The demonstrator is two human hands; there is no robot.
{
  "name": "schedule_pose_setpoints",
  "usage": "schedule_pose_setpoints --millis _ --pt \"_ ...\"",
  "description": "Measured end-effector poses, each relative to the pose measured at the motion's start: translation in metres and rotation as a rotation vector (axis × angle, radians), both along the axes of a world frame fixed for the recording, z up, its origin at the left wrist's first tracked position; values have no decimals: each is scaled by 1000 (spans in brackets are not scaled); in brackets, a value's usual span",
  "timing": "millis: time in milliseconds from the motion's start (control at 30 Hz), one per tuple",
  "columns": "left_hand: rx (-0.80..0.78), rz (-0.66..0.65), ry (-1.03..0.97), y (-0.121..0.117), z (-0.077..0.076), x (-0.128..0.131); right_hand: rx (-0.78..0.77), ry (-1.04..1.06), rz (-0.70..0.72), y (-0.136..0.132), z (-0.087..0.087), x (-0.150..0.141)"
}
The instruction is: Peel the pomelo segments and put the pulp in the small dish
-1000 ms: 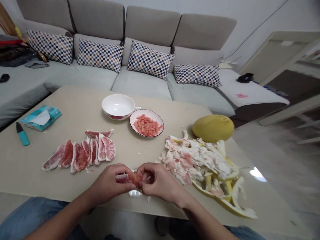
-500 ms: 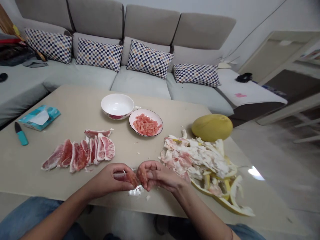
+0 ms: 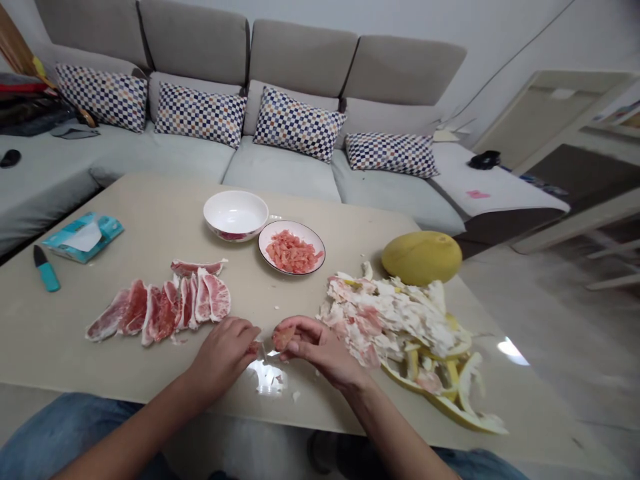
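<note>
Over the front of the table, my right hand [image 3: 320, 350] pinches a piece of pink pomelo flesh [image 3: 283, 338] between thumb and fingers. My left hand [image 3: 225, 350], back turned up, has its fingers closed on another bit of pomelo, of which only a small reddish part [image 3: 255, 347] shows at the fingertips. A narrow gap parts the two hands. Left of them lies a row of pomelo segments [image 3: 165, 310], some with white membrane on. Beyond the hands, a dark-rimmed plate [image 3: 316, 239] holds peeled pomelo flesh [image 3: 293, 252].
A heap of membrane and peel [image 3: 395, 317] lies to the right, with a whole yellow pomelo [image 3: 423, 258] behind it. Beside the plate stands a white bowl [image 3: 236, 212]. At far left are a tissue pack [image 3: 84, 237] and a teal-handled knife [image 3: 47, 270]. A sofa [image 3: 280, 177] lines the back.
The hands have moved apart from near contact. My left hand has shifted left and rolled over, its back now up. The right hand stays close to its place with its pomelo piece.
</note>
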State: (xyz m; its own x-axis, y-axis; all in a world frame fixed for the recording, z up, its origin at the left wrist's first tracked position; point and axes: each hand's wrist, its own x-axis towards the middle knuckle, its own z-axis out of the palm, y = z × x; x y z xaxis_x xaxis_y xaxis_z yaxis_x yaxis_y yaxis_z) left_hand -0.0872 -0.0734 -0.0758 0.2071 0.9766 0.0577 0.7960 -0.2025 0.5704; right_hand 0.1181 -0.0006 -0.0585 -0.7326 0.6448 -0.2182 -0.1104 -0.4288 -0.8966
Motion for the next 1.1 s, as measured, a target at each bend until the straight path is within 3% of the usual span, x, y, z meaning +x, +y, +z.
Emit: schedule_pose_setpoints --millis 133,233,333,433,600,767,1100 --pt "28 123 -348 -5 12 4 190 -91 -20 -3 3 3" --pt "-222 231 -779 -7 22 7 321 -110 -28 -3 3 1" --pt "-528 219 -1172 -8 25 8 478 -91 -10 -2 3 -6" --pt "-606 201 -1362 -7 24 9 544 -79 -3 -4 2 -16" --pt "-470 263 -1382 -7 25 9 527 -131 -132 -16 0 -28" --pt "-463 278 -1344 -6 25 7 587 -191 -185 -25 6 -34" --pt "-364 335 -1223 -3 19 8 339 -209 -157 -30 21 -34"
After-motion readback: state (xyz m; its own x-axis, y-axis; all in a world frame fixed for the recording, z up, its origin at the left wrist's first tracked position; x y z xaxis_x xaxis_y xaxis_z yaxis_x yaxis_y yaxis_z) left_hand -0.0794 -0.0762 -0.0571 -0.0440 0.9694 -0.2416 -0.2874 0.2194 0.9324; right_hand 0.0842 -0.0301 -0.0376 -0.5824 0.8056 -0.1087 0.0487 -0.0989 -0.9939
